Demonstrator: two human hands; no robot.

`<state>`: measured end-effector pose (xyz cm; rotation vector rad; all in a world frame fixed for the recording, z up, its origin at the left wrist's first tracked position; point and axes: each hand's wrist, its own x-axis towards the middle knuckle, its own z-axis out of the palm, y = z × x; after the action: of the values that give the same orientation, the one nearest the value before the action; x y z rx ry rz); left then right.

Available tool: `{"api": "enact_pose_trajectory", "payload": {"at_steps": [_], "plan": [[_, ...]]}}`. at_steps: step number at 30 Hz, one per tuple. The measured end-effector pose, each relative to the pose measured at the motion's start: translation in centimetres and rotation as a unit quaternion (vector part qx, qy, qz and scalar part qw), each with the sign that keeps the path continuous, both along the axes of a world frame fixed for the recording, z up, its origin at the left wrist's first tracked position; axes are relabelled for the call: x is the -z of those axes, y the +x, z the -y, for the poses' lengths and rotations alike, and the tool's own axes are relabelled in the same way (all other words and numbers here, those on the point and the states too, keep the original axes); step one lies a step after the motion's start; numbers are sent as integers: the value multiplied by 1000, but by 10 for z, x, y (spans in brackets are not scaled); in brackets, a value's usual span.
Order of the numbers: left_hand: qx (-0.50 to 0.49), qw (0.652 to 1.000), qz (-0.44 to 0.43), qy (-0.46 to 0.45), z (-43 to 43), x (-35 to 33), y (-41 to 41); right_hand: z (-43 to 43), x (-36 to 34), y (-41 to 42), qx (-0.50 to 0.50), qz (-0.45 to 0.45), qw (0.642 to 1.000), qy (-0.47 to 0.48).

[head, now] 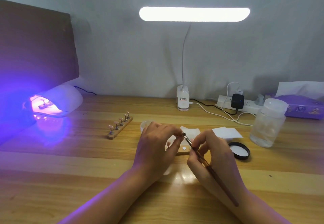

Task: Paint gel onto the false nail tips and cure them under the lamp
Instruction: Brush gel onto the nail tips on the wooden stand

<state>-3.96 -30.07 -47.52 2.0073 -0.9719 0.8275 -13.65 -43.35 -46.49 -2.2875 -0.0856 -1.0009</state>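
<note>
Head view: a wooden table [78, 171] is seen, with both forearms entering from the near edge. A brown-handled brush [206, 164] is held in a pen grip by the right hand [213, 155], its tip angled up and left. The left hand [156, 148] is curled, fingertips brought together right at the brush tip; what is pinched there is hidden, so the grip cannot be told. A nail tip on a peg [168, 144] is glimpsed beneath the left fingers, standing at a wooden strip [183, 151] largely covered by both hands.

Just right of the right hand a black lid [239, 151] is laid open-side up. Behind the hands two white wipes [227, 132] are spread, and a small clear cup [145, 124] is half blocked by the left knuckles. Further left a second wooden holder [120, 127] carrying five nail tips is set diagonally. A clear capped bottle [268, 123] is stood at right.

At far left the curing lamp [59, 100] is lit violet, a holder with tips [44, 103] placed inside. Along the wall a clip desk lamp [194, 14], a power strip [245, 105] and a tissue box [303, 109] are ranged.
</note>
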Motion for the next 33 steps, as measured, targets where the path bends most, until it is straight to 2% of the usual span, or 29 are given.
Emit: {"api": "enact_pose_trajectory", "payload": {"at_steps": [11,20,33], "plan": [[-5,999,-36,1,0,2,1,2,2,0,14,0,1000,11],[-4,999,-35,14,-1,-1,-1,2,3,2,-1,4,1000,-27],[-1,999,-29,22,-2,-2,-3,4,2,2,0,1,1000,-29]]}}
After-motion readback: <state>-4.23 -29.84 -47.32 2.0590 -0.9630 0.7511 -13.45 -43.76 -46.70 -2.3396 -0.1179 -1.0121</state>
